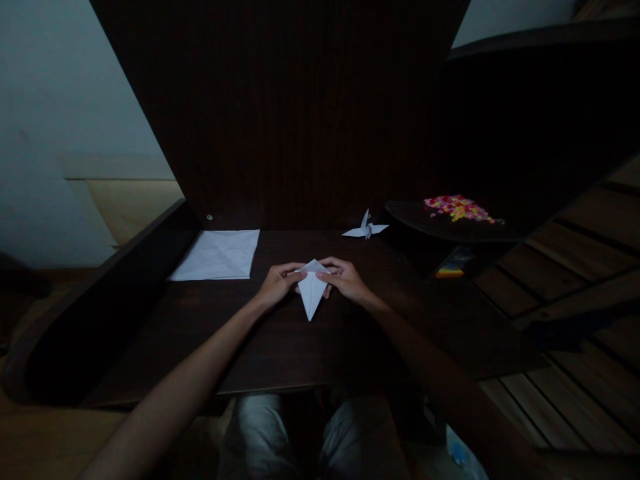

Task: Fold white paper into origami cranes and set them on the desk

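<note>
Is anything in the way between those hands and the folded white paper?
Nothing visible: the left hand and right hand hold the folded paper directly, one on each side. The white paper bird sits farther back.

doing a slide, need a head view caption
Left hand and right hand hold folded white paper; a paper crane sits beyond.

Dark desk (280,360) carrying a paper crane (367,231)
White paper (220,255) is lying left of it; right, a shelf (413,219) is bearing colourful pieces (460,208).

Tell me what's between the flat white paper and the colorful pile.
In the head view, a white paper crane sits between flat white paper and colorful pile; the kite-shaped paper is nearer the wearer.
</note>
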The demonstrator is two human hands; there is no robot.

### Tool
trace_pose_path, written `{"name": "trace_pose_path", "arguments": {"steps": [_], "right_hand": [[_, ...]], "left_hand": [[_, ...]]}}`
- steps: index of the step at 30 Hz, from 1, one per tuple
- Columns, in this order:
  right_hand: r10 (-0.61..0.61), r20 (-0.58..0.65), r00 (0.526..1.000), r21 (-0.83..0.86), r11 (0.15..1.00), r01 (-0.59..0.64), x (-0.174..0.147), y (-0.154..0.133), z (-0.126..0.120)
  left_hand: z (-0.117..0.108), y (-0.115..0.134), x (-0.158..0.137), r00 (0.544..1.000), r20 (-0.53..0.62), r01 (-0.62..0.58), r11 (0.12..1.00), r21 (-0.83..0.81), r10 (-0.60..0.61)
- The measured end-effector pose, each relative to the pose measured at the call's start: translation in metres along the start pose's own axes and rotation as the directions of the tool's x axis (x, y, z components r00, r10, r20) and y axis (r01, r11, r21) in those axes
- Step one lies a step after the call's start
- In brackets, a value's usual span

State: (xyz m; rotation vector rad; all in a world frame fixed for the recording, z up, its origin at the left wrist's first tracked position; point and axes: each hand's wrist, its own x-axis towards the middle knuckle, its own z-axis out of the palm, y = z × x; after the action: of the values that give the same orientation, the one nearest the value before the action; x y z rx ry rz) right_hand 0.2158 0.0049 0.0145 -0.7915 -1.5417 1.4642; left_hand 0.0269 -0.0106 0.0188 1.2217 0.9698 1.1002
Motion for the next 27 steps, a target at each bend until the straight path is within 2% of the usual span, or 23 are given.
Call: {"name": "trace_pose_path", "arguments": {"steps": [4,8,14,21,27], "right_hand": [[-0.045,-0.021,0.999,0.014,0.999,0.045,0.0012,0.0019,-0.0020],[-0.040,-0.016,0.999,0.009,0.999,0.040,0.0012,0.0024,-0.0037],[-0.036,-0.100,0.994,-0.013,0.999,0.035,-0.0009,-0.0033,-0.0005],[-0.047,-0.165,0.985,-0.015,0.999,0.045,0.0009,-0.0015,-0.0002],[0.021,-0.146,0.989,-0.078,0.996,-0.032,0.0027,-0.0002,0.0009]], "left_hand": [[0.0018,0.0031,-0.0004,0.999,-0.045,0.024,0.992,-0.121,-0.029],[0.0040,0.0053,-0.0011,0.996,-0.081,0.027,0.988,-0.154,-0.040],[0.0032,0.0040,-0.0016,0.999,-0.038,0.030,0.981,-0.190,-0.038],[0.0022,0.0045,-0.0028,0.999,-0.025,0.027,0.999,-0.041,-0.028],[-0.0003,0.0011,-0.0023,1.000,0.012,0.023,1.000,0.012,-0.023]]}}
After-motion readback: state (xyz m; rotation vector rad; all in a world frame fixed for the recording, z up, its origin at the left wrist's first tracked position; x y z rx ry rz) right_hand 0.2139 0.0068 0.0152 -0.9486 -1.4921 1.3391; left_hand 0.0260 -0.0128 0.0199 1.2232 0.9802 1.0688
